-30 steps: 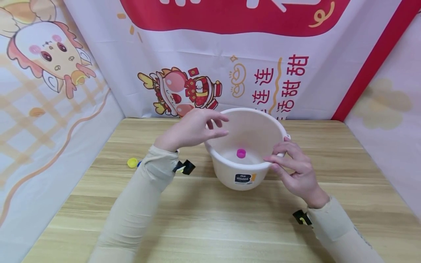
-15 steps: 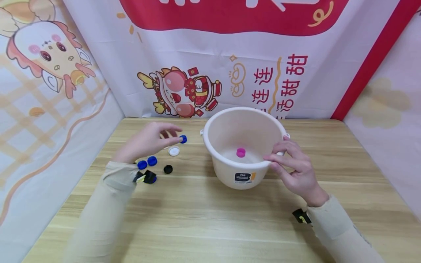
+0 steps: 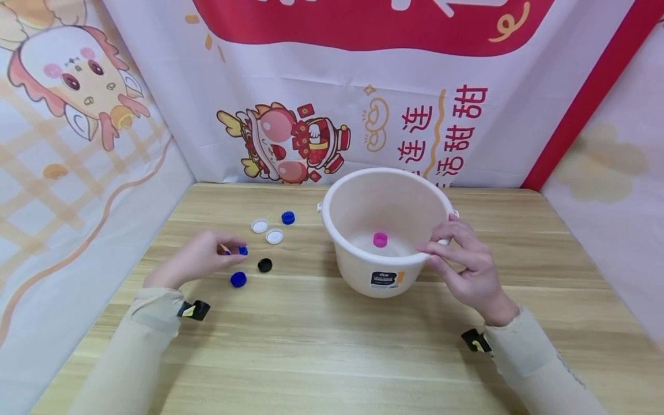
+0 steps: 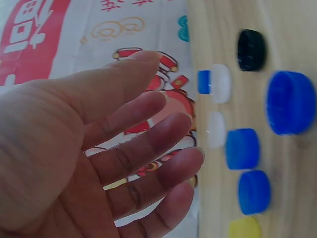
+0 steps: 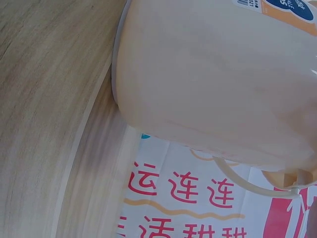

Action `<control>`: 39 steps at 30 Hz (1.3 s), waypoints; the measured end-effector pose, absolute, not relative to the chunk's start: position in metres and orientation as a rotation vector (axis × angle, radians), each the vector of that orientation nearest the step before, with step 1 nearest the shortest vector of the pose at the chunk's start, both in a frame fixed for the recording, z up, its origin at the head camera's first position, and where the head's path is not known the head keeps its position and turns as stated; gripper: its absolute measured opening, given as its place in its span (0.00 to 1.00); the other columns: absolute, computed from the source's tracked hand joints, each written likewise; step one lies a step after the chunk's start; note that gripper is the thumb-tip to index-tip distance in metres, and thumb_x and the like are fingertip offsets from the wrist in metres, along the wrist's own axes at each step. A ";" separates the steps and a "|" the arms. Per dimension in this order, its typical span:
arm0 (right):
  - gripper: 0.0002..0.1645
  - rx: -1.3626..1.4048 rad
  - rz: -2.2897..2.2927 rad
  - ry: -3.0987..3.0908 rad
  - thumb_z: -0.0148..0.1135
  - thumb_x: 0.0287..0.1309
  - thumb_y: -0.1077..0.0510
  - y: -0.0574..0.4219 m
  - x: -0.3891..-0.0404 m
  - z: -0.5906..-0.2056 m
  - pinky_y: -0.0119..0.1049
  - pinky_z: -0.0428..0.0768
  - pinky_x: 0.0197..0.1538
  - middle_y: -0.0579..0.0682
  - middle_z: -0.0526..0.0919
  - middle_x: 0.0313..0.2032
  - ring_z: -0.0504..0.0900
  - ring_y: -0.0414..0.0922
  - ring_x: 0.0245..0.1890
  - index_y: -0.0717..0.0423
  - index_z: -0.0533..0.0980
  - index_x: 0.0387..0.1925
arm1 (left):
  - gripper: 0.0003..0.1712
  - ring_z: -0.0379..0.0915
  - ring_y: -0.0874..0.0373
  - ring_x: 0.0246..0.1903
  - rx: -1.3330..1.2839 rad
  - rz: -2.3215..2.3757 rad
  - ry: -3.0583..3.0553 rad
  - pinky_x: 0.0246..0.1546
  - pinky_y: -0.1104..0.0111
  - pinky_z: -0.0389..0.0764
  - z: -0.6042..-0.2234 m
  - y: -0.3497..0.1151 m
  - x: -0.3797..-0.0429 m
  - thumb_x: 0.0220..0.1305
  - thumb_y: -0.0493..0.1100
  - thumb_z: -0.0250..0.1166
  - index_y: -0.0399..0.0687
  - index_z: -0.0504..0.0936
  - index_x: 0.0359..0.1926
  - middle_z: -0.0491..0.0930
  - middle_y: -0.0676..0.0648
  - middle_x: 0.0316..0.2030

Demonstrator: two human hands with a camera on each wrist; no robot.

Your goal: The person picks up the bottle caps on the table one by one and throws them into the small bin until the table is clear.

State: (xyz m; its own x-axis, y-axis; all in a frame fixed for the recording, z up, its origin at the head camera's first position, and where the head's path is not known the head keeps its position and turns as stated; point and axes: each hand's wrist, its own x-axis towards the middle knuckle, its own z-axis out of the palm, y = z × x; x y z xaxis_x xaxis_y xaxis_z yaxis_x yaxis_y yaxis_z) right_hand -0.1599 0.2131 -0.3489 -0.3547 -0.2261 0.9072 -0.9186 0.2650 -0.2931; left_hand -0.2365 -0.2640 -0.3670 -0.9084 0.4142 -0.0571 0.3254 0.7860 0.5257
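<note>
My left hand (image 3: pixel 199 256), its fingers loosely bent and holding nothing, is over a group of bottle caps on the table. A blue cap (image 3: pixel 242 251) shows just past its fingertips, and another blue cap (image 3: pixel 238 279) lies nearer me. Beyond them are a black cap (image 3: pixel 265 265), two white caps (image 3: pixel 275 236) and a farther blue cap (image 3: pixel 287 218). The left wrist view also shows a yellow cap (image 4: pixel 245 229). My right hand (image 3: pixel 469 271) grips the near right rim of a cream bucket (image 3: pixel 353 274), thumb outside. Inside, on its bottom, lies a pink cap (image 3: pixel 380 240).
The wooden table (image 3: pixel 321 357) ends at a printed cloth backdrop (image 3: pixel 311 69) behind the bucket. Another printed cloth (image 3: pixel 67 173) borders the left side. The bucket's carrying handle (image 5: pixel 257 187) shows in the right wrist view.
My left hand has moved from over the bucket leftward and toward me, to the caps, uncovering several of them. The right hand and bucket have stayed in place.
</note>
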 end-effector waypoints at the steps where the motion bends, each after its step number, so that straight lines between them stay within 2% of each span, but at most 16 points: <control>1: 0.19 1.049 1.130 -1.761 0.64 0.65 0.51 0.213 -0.160 -0.349 0.61 0.59 0.68 0.60 0.79 0.33 0.75 0.55 0.43 0.66 0.86 0.32 | 0.19 0.77 0.56 0.33 0.588 0.782 2.803 0.33 0.64 0.79 -0.371 -0.267 -0.235 0.64 0.46 0.69 0.41 0.84 0.52 0.82 0.52 0.35; 8: 0.19 1.046 1.137 -1.755 0.64 0.66 0.51 0.212 -0.159 -0.348 0.62 0.58 0.68 0.60 0.79 0.33 0.75 0.55 0.43 0.66 0.86 0.31 | 0.23 0.77 0.57 0.35 0.559 0.741 2.796 0.39 0.62 0.79 -0.392 -0.279 -0.227 0.61 0.48 0.72 0.37 0.83 0.52 0.83 0.53 0.35; 16: 0.20 1.041 1.133 -1.749 0.64 0.65 0.51 0.211 -0.160 -0.347 0.61 0.58 0.68 0.60 0.79 0.32 0.75 0.55 0.43 0.65 0.86 0.31 | 0.26 0.76 0.58 0.37 0.424 0.726 2.756 0.41 0.62 0.78 -0.400 -0.278 -0.218 0.58 0.50 0.74 0.43 0.82 0.55 0.81 0.53 0.36; 23: 0.19 1.044 1.139 -1.743 0.64 0.65 0.51 0.210 -0.161 -0.347 0.61 0.59 0.68 0.61 0.79 0.33 0.75 0.55 0.43 0.65 0.86 0.31 | 0.21 0.77 0.59 0.36 0.486 0.733 2.764 0.40 0.61 0.80 -0.409 -0.278 -0.217 0.57 0.44 0.75 0.42 0.84 0.51 0.81 0.52 0.34; 32: 0.20 1.033 1.125 -1.778 0.63 0.66 0.50 0.212 -0.159 -0.348 0.63 0.57 0.68 0.60 0.79 0.33 0.75 0.55 0.43 0.66 0.86 0.32 | 0.16 0.76 0.60 0.34 0.541 0.684 2.851 0.38 0.60 0.80 -0.417 -0.275 -0.219 0.55 0.48 0.76 0.44 0.87 0.42 0.82 0.53 0.35; 39: 0.20 1.026 1.123 -1.777 0.63 0.66 0.50 0.213 -0.159 -0.351 0.63 0.57 0.68 0.60 0.79 0.33 0.75 0.55 0.44 0.66 0.86 0.32 | 0.14 0.77 0.60 0.33 0.532 0.665 2.873 0.38 0.59 0.81 -0.417 -0.269 -0.217 0.55 0.45 0.76 0.44 0.87 0.40 0.82 0.53 0.32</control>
State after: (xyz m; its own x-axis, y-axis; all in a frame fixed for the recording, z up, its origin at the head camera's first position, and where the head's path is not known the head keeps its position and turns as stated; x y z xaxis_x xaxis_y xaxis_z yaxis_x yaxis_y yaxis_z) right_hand -0.1585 0.2130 -0.3511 -0.3689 -0.2192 0.9033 -0.9099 0.2834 -0.3029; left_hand -0.2173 -0.2689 -0.4173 -0.9268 0.3707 -0.0600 0.3066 0.8393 0.4490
